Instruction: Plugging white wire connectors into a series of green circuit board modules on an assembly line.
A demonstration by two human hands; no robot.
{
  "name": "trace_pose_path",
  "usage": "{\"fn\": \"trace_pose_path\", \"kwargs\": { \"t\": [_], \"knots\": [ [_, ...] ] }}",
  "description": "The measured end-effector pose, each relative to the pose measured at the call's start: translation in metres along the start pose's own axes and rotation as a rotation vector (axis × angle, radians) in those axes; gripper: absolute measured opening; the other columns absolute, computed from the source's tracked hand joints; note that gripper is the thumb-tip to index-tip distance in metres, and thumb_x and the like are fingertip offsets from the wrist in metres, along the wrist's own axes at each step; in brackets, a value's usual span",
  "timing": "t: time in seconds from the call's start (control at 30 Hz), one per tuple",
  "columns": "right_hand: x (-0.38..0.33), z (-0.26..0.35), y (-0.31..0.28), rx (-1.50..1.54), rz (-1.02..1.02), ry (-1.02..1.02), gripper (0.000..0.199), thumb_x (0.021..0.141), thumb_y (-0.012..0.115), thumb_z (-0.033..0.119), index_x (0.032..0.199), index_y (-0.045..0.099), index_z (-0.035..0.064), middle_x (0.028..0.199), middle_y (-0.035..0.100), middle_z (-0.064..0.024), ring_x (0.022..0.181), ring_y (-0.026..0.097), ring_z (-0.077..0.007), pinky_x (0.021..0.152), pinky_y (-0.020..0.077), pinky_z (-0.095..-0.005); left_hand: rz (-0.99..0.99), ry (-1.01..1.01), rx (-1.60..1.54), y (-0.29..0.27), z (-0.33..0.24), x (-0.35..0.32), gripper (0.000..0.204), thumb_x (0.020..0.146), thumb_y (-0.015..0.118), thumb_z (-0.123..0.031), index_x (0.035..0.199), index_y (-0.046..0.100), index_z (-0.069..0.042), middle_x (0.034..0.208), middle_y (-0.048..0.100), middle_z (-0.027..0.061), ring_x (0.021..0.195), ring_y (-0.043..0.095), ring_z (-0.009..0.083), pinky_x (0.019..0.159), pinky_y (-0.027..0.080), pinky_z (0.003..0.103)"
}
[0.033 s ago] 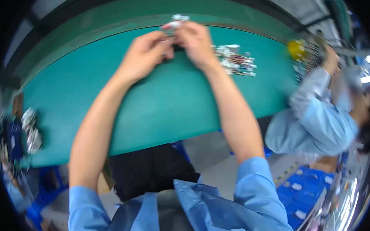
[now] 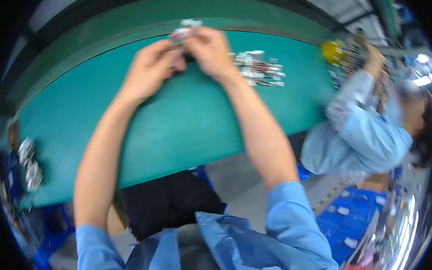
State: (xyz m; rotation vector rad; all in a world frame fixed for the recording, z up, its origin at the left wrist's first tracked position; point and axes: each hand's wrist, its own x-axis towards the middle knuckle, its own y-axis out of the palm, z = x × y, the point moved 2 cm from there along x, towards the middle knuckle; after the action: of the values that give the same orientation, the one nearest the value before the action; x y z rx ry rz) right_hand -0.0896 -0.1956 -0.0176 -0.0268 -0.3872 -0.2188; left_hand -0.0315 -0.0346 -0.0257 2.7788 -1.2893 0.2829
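Observation:
My two hands are close together over the far edge of the green table (image 2: 187, 129). My right hand (image 2: 210, 52) is closed, its fingers around a small piece (image 2: 184, 31) with white, block-like ends and a hint of red. My left hand (image 2: 149, 69) is beside it, thumb and fingers pinched together near the same piece. What lies between the left fingertips is hidden and blurred. Just right of my right wrist, a pile of short wires with white connectors (image 2: 262, 72) lies on the table.
Crumpled silvery bundles (image 2: 31, 168) rest at the table's left end. At the right, a person in light blue (image 2: 365, 141) reaches toward more small parts (image 2: 352, 59) and a yellow round thing (image 2: 332, 52). Blue crates (image 2: 349, 218) stand at lower right. A raised ledge (image 2: 259, 16) runs behind the table.
The whole view has shifted, so the table, the pile and my hands all appear farther left. Both hands keep nearly the same closed pose around the small piece.

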Motion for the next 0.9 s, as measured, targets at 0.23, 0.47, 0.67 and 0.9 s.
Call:
{"fn": "trace_pose_path", "kwargs": {
  "t": [0.23, 0.47, 0.67, 0.9],
  "knots": [
    [-0.004, 0.003, 0.006, 0.213, 0.111, 0.000, 0.011, 0.095, 0.068, 0.007, 0.100, 0.073, -0.0015, 0.088, 0.072, -0.0079, 0.073, 0.064, -0.0131, 0.067, 0.0518, -0.0257, -0.072, -0.049, -0.037, 0.001, -0.006, -0.005, 0.019, 0.105, 0.051, -0.013, 0.115, 0.064, -0.003, 0.084, 0.066, 0.0038, 0.063, 0.045, 0.0057, 0.056, 0.036, 0.019],
    [-0.008, 0.010, -0.002, -0.073, -0.035, -0.069, 0.013, 0.092, 0.071, 0.011, 0.099, 0.073, -0.0008, 0.085, 0.071, -0.0073, 0.069, 0.062, -0.0151, 0.066, 0.0484, -0.0251, -0.145, -0.009, -0.208, -0.004, -0.003, 0.002, 0.022, 0.106, 0.051, -0.015, 0.123, 0.061, -0.003, 0.089, 0.064, 0.0043, 0.069, 0.050, 0.0073, 0.062, 0.039, 0.019],
    [-0.011, 0.029, -0.047, -1.168, -0.284, -0.266, 0.019, 0.082, 0.067, 0.014, 0.096, 0.075, 0.0049, 0.089, 0.069, -0.0072, 0.090, 0.061, -0.0249, 0.091, 0.0415, -0.0355, -0.236, -0.004, -0.429, -0.011, -0.010, 0.000, 0.027, 0.106, 0.050, -0.013, 0.129, 0.056, -0.001, 0.094, 0.061, 0.0052, 0.074, 0.053, 0.0109, 0.069, 0.041, 0.021],
    [-0.026, 0.035, -0.078, -1.416, -0.282, 0.207, 0.017, 0.076, 0.062, 0.010, 0.089, 0.073, 0.0073, 0.101, 0.068, -0.0098, 0.103, 0.056, -0.0275, 0.103, 0.0322, -0.0417, -0.252, -0.027, -0.567, -0.013, -0.009, 0.000, 0.025, 0.105, 0.050, -0.011, 0.126, 0.056, 0.000, 0.090, 0.057, 0.0047, 0.072, 0.051, 0.0126, 0.068, 0.041, 0.023]
  ]
}}
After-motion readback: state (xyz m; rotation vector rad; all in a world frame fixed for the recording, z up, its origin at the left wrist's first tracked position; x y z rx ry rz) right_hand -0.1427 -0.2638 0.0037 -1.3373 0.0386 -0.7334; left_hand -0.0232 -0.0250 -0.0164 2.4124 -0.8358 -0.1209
